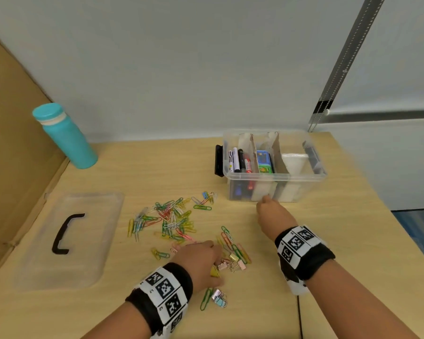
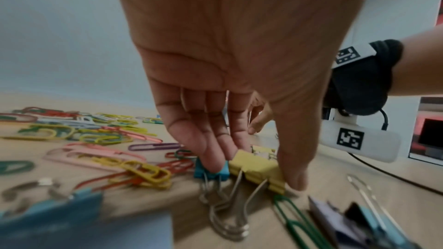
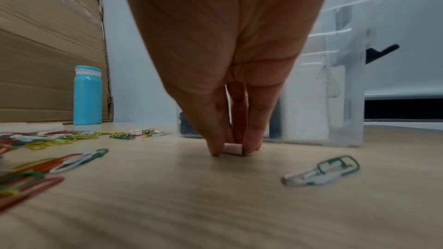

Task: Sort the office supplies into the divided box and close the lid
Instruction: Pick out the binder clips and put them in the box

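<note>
**A:** Where are the hands in this one?

**B:** The left hand (image 1: 201,259) is down on the tabletop (image 1: 353,241) among a cluster of binder clips. In the left wrist view its grip is narrow, pinching a yellow binder clip (image 2: 257,170) between thumb and fingertips (image 2: 213,160), with one fingertip pressing on a blue binder clip (image 2: 210,172) just beside it.

**A:** And the right?

**B:** The right hand (image 1: 273,215) reaches to the front wall of the clear divided box (image 1: 274,178). Its grip is narrow too: thumb and fingers pinch a small pale piece (image 3: 233,148) against the tabletop; what that piece is cannot be told.

**A:** What sits in the box?

**B:** Markers (image 1: 240,161) stand in the left compartment, a blue-and-green item (image 1: 263,162) in the middle one, and something white (image 1: 294,162) on the right. Cardboard dividers separate them.

**A:** The rest of the supplies?

**B:** Colored paper clips (image 1: 171,217) lie scattered across the middle of the tabletop, between the box and the clear lid (image 1: 69,241), which lies flat to the left with its black handle (image 1: 65,232) up. More binder clips (image 1: 219,299) lie near the left wrist. A teal bottle (image 1: 64,135) stands at the back left, beside a cardboard wall (image 1: 10,143).
</note>
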Action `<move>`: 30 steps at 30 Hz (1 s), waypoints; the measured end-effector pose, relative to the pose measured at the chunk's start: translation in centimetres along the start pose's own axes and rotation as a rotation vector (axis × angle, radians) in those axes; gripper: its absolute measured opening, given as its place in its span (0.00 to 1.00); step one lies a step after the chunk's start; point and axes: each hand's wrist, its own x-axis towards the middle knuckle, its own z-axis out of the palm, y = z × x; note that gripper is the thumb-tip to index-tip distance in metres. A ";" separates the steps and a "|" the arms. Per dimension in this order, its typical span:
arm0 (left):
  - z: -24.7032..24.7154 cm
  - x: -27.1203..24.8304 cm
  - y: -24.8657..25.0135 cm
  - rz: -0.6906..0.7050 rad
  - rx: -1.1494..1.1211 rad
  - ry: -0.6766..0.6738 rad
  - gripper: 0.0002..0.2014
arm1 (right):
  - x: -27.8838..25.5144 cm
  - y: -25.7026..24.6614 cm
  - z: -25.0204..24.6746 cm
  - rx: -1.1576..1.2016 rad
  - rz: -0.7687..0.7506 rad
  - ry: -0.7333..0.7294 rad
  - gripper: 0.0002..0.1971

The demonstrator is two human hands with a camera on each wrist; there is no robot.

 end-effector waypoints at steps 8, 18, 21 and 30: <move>-1.0 -0.9 -2.8 0.077 -0.381 0.208 0.14 | -1.8 0.7 -0.3 0.529 0.188 0.013 0.03; -1.4 0.7 -2.0 0.114 -0.396 0.193 0.08 | -6.8 -0.2 0.0 1.664 0.245 -0.152 0.14; -0.8 0.9 -1.3 0.222 -0.279 0.109 0.09 | -8.5 -1.3 0.5 1.081 0.017 -0.219 0.07; -0.3 1.2 -1.0 0.232 0.001 -0.036 0.17 | -9.7 -2.5 1.5 0.306 -0.232 -0.188 0.10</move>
